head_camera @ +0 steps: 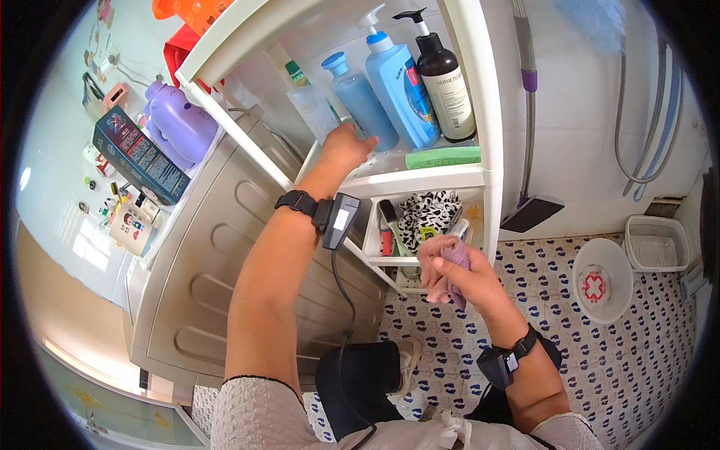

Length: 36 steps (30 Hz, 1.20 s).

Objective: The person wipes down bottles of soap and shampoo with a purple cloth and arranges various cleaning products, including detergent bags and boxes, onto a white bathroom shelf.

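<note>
My left hand (347, 151) reaches onto the upper shelf of a white plastic rack (427, 181). Its thumb is in front of a translucent blue bottle (365, 107), and a clear bottle with a green cap (309, 109) stands just behind it. The other fingertips are hidden, so I cannot tell whether they grip anything. Bunched in my right hand (472, 275) is a pink and purple cloth (441, 264), held before the lower basket. Farther right on the shelf are a blue pump bottle (402, 93) and a dark pump bottle (444, 90). A green folded item (444, 158) lies at the shelf's front.
The lower basket (371, 247) holds a brush (388, 211) and black-spotted fabric (430, 208). At left is a ridged appliance side (214, 270), with a box (140, 157) and a purple jug (183, 124) above. A floor squeegee (531, 214) and a white basin (602, 281) are right.
</note>
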{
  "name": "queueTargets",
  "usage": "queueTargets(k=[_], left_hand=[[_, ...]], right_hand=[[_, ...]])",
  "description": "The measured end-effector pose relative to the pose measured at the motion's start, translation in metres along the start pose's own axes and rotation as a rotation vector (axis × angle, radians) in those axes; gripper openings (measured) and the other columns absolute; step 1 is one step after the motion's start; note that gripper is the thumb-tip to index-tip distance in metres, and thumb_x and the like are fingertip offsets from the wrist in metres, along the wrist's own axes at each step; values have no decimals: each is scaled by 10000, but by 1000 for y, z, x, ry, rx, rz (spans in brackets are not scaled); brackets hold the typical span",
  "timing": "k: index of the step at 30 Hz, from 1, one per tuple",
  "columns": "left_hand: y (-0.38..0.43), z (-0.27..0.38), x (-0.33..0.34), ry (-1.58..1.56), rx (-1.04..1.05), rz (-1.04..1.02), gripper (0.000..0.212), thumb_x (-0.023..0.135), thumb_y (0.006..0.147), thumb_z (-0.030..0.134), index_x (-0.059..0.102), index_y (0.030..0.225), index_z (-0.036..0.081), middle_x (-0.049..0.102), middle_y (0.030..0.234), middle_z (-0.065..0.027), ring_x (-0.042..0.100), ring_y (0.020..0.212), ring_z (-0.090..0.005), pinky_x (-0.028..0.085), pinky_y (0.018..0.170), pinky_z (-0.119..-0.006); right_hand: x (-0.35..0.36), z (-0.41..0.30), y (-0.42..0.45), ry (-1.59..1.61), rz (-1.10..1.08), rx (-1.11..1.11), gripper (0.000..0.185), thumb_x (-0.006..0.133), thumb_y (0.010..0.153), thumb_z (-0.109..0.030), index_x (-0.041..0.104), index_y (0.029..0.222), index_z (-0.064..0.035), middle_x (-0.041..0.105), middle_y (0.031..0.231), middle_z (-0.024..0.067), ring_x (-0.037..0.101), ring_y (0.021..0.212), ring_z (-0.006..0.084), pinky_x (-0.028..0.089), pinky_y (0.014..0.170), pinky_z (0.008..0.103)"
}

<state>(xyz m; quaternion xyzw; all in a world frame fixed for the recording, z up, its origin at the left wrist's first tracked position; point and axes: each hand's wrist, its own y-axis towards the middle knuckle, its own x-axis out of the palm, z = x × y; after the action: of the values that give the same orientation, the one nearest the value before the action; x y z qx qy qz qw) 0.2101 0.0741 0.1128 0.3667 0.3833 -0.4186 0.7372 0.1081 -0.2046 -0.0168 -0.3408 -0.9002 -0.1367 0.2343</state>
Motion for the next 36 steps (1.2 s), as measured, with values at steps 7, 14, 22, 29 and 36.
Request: queueTargets(k=[7, 14, 22, 29, 36], left_hand=[[39, -8, 23, -125, 71, 55, 522, 734, 780, 349, 546, 1022, -74, 635, 757, -111, 583, 589, -167, 499, 569, -298], [51, -20, 42, -248, 110, 90, 526, 717, 802, 364, 543, 1029, -78, 638, 831, -124, 595, 655, -170, 501, 599, -292], [37, -15, 30, -171, 88, 58, 572, 711, 807, 378, 538, 1088, -90, 651, 849, -133, 630, 664, -177, 510, 602, -280], [-27, -3, -12, -96, 90, 5, 492, 743, 762, 342, 596, 1063, -18, 638, 802, -105, 635, 664, -192, 498, 604, -300], [-17, -52, -18, -54, 39, 596, 555, 794, 696, 342, 527, 1056, 13, 568, 800, -59, 565, 757, -202, 465, 662, -328]], right_hand=[[1, -1, -1, -1, 16, 5, 241, 578, 918, -176, 534, 1072, 4, 649, 792, 103, 641, 571, 142, 475, 454, 219], [3, -2, 0, -25, 17, 16, 235, 584, 917, -173, 534, 1064, 3, 650, 782, 95, 644, 574, 145, 476, 451, 223], [7, 5, 5, -32, -12, 34, 244, 581, 918, -158, 529, 1101, -5, 639, 781, 81, 632, 562, 134, 471, 442, 223], [7, 0, 2, -29, -18, 24, 250, 583, 915, -165, 535, 1099, -3, 642, 787, 86, 632, 568, 128, 472, 453, 215], [7, 7, 4, -31, -18, 42, 254, 583, 913, -165, 539, 1092, 9, 646, 783, 93, 636, 573, 132, 475, 457, 219]])
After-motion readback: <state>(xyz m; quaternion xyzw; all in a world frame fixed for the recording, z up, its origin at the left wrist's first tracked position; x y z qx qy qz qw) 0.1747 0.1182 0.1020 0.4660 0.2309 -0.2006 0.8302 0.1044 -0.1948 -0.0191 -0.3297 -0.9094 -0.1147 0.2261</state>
